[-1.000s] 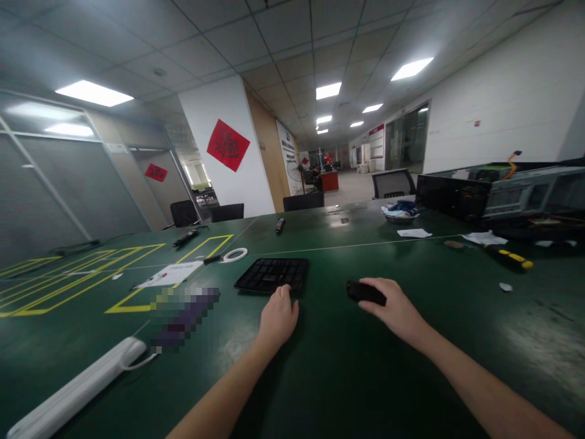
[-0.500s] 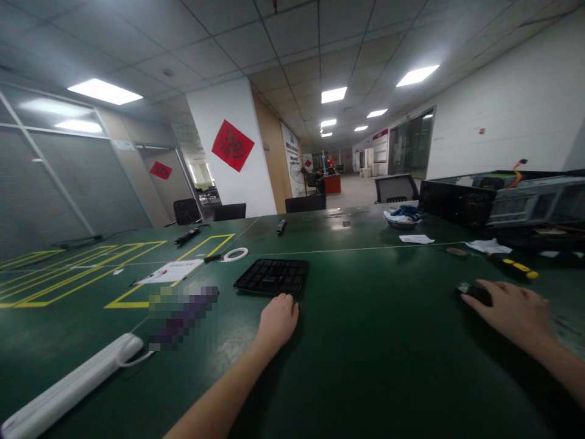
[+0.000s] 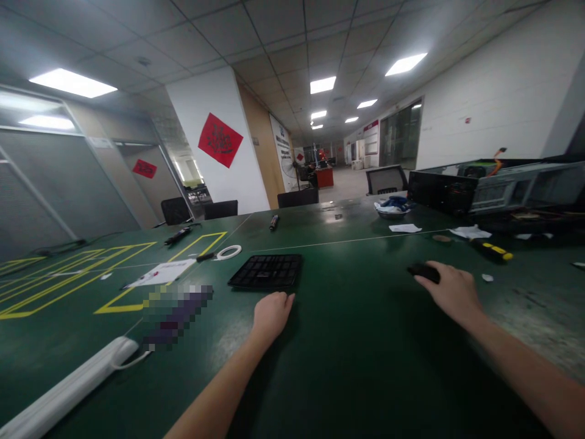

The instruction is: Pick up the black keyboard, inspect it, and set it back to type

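My left hand (image 3: 273,317) rests on the green table just in front of a black gridded tray (image 3: 267,272). Its fingers are curled in, and the palm side is hidden, so I cannot see what, if anything, is in them. My right hand (image 3: 450,292) is further right, closed around a small black object (image 3: 427,272) whose front end sticks out past the fingers, low over or on the tabletop. Beyond that hand lies a yellow and black screwdriver-like tool (image 3: 493,250).
An open computer case (image 3: 445,192) stands at the right, near a bowl of blue cloth (image 3: 393,207). On the left lie a white power strip (image 3: 77,384), a blurred purple item (image 3: 180,317), paper (image 3: 162,272) and a white ring (image 3: 229,252). A dark marker-like stick (image 3: 273,222) lies farther back.
My right hand has moved left with the small black object, closer to the tray. The view has shifted slightly; my left hand stays in front of the tray.
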Demonstrator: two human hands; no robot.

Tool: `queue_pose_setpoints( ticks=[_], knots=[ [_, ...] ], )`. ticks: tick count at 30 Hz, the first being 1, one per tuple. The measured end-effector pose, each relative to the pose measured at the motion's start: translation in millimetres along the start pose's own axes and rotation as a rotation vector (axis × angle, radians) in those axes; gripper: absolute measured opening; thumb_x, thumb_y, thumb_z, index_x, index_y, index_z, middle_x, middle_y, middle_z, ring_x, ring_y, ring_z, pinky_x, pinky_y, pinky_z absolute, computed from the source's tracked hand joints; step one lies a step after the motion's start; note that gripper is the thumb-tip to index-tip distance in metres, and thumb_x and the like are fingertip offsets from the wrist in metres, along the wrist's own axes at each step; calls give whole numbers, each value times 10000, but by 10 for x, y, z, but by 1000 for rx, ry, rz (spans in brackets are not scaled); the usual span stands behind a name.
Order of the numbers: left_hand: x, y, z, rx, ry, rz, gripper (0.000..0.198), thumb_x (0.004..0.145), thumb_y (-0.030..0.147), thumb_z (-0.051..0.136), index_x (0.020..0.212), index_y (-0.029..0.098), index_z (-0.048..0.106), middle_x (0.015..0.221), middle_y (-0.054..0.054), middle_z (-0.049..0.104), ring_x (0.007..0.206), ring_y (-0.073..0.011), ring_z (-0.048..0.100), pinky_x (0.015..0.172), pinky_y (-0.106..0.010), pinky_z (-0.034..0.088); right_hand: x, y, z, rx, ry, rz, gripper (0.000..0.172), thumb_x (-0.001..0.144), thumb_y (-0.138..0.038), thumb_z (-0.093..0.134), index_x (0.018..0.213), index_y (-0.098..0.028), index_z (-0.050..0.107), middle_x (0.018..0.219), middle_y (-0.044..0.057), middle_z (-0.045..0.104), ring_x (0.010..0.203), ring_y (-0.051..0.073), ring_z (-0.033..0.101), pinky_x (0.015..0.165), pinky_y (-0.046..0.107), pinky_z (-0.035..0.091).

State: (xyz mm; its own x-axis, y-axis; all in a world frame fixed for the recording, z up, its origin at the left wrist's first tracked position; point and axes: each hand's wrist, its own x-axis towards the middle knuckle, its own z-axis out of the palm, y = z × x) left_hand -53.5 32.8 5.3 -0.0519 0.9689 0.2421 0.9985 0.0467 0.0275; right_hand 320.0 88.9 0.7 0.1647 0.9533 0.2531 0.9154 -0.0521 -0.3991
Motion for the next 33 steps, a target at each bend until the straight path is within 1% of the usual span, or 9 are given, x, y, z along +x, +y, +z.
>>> queue_pose_setpoints(
  ticks=[4,7,9,14,17,20,22,29,33],
  knots=[
    [44,-100,-4,-373,122,-233,428,755,479,418,447,182,409,468,2,449,542,-144,500,526,-242,341,-361,-579,140,481,-121,3,505,742,-455,421,1178,-201,396,1131,80,475,1095,245,377,887,397,368],
    [96,-259,-24,-756,171,-483,438,752,519,359,463,190,344,419,47,336,402,-92,398,415,-209,292,-535,-781,218,579,-286,-154,478,725,-390,483,1172,-241,401,1204,66,393,1116,214,370,941,401,337],
    [139,-381,-59,-828,165,-547,418,782,504,269,525,189,367,455,56,364,363,-69,359,380,-195,279,-558,-800,244,583,-360,-222,467,717,-375,502,1161,-260,411,1220,54,369,1129,210,360,950,407,332],
    [381,-603,-236,-672,118,-552,330,772,449,338,700,168,496,614,6,537,417,-74,452,398,-196,314,-498,-751,229,587,-447,-157,475,718,-382,496,1164,-245,409,1234,67,351,1117,224,366,935,423,341],
    [640,-636,-345,-483,49,-516,278,685,437,504,707,168,568,714,-50,618,642,-161,581,519,-232,394,-493,-751,211,608,-485,-159,470,711,-367,506,1159,-261,414,1249,56,330,1112,219,367,937,416,341],
    [872,-593,-383,-294,-48,-480,278,548,413,645,649,156,610,803,-116,652,848,-269,586,652,-294,420,-490,-752,221,602,-461,-186,465,699,-378,522,1141,-264,434,1219,53,358,1108,213,370,946,412,330],
    [966,-545,-366,-201,-103,-459,308,525,423,658,666,151,631,849,-139,656,896,-294,577,693,-311,423,-482,-747,236,593,-446,-205,463,693,-383,530,1132,-266,443,1199,50,380,1105,212,373,942,408,334],
    [984,-409,-303,-63,-166,-381,388,629,465,574,828,139,645,912,-159,645,910,-284,580,708,-302,432,-486,-726,244,601,-450,-224,459,697,-390,529,1133,-276,439,1206,39,377,1115,205,362,939,402,341],
    [812,-159,-288,-91,-124,-291,391,733,450,478,843,101,617,904,-172,627,873,-260,584,696,-297,430,-486,-739,221,614,-447,-208,451,693,-383,533,1123,-273,449,1198,37,387,1114,202,362,937,395,342]
  ],
)
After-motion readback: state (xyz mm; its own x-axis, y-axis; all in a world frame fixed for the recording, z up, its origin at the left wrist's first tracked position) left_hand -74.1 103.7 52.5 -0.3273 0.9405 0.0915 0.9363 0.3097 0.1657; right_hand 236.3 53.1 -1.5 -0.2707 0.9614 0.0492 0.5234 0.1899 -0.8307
